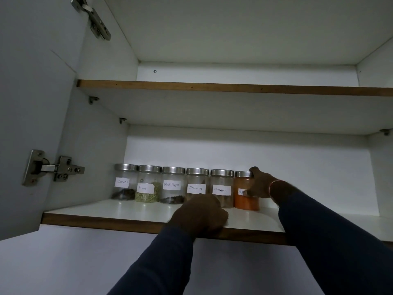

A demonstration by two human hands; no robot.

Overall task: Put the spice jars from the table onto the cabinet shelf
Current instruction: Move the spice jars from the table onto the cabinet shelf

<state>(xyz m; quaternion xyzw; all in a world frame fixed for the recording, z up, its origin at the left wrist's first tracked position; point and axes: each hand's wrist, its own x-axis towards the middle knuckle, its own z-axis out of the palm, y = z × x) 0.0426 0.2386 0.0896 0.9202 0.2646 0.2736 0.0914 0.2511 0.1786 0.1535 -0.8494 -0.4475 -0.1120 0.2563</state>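
Note:
Several glass spice jars with steel lids stand in a row at the back of the lower cabinet shelf (102, 210): cloves jar (125, 182), fennel jar (148, 185), black pepper jar (172, 186), two cinnamon jars (196, 180) (221, 189), and an orange powder jar (244, 202) at the right end. My right hand (261, 185) grips the orange powder jar from its right side, thumb on the label, fingers behind the lid; the jar stands on the shelf. My left hand (200, 213) rests on the shelf's front edge with curled fingers, holding nothing, and hides the base of the first cinnamon jar.
An upper shelf (212, 87) runs above the jars. The open cabinet door (32, 124) with its hinge (53, 168) stands at the left. White shelf surface extends right of the orange jar to the cabinet's right wall (380, 167).

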